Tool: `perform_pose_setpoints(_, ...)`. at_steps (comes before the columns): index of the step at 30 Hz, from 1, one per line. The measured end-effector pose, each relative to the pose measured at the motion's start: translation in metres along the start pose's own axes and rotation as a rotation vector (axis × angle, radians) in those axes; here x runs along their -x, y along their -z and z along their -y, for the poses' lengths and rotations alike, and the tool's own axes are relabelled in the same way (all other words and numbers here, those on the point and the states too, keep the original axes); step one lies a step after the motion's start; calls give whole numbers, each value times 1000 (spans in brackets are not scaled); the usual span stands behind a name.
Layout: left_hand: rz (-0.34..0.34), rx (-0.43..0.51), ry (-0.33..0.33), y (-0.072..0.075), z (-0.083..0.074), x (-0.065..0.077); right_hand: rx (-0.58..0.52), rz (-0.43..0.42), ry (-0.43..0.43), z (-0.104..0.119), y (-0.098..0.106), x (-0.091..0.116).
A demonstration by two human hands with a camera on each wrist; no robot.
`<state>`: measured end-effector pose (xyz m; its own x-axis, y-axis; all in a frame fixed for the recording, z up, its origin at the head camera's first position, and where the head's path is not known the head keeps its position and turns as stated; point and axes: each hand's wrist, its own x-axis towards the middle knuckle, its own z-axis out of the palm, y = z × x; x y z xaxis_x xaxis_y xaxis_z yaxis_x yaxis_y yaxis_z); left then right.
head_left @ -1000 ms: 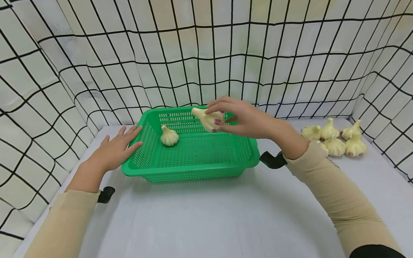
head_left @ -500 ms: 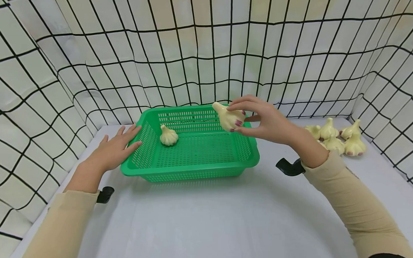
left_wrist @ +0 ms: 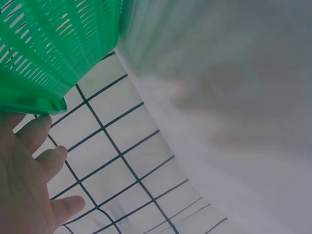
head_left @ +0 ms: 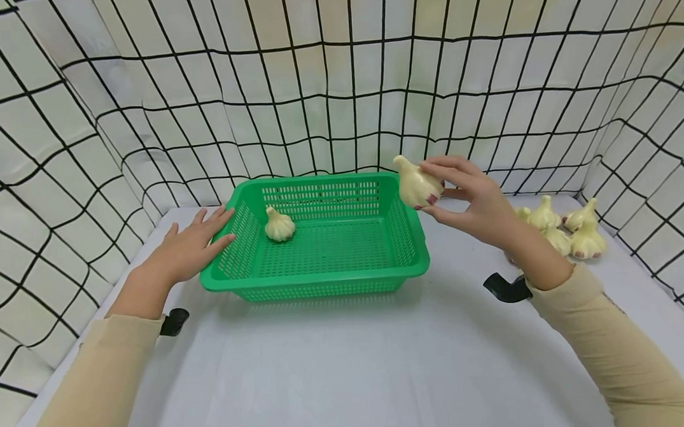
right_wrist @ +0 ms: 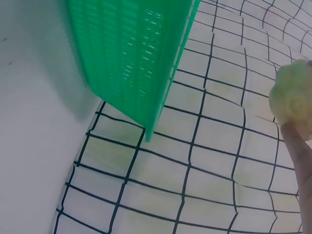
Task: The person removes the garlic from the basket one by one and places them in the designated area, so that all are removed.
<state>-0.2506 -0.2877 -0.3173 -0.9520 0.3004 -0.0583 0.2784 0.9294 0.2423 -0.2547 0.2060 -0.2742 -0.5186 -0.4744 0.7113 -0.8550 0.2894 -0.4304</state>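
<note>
A pale garlic bulb [head_left: 416,186] is pinched between the thumb and fingers of my right hand [head_left: 471,197], held above the right rim of a green plastic basket [head_left: 316,281]. The right wrist view catches the root end of this garlic bulb [right_wrist: 292,100] with one finger against it. My left hand [head_left: 188,248] rests with straight, spread fingers on the basket's left rim. In the left wrist view, fingertips [left_wrist: 41,126] touch the rim's edge. Inside the basket, toward its left side, lies a second garlic bulb [head_left: 280,225].
Several more garlic bulbs [head_left: 588,240] are grouped on the white tabletop [head_left: 324,365] at the right, partly hidden behind my right hand and wrist. Black grid netting [head_left: 353,99] over white sheeting stands at the back and both sides.
My right hand has moved right with the garlic bulb, from over the basket's middle to over its right rim. The left hand and the basket have stayed in place.
</note>
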Motion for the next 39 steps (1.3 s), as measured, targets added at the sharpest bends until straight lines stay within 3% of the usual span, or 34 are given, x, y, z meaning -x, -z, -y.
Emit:
perform_pose_setpoints(6,-4,1,-2,1,1,1,65,-42,36,-5,10,10)
perform_pose_setpoints(16,-10,-15,-5,-2,0,0,38,-73,-73,-12,21,30)
perform_pose_setpoints(25,-9,-21,-2,0,0,-1,-93,-119,-208,-15,30,43)
perform_pose_setpoints(39,-4,-10,-3,2,-2,1,-60,-102,-247,-16,54,65)
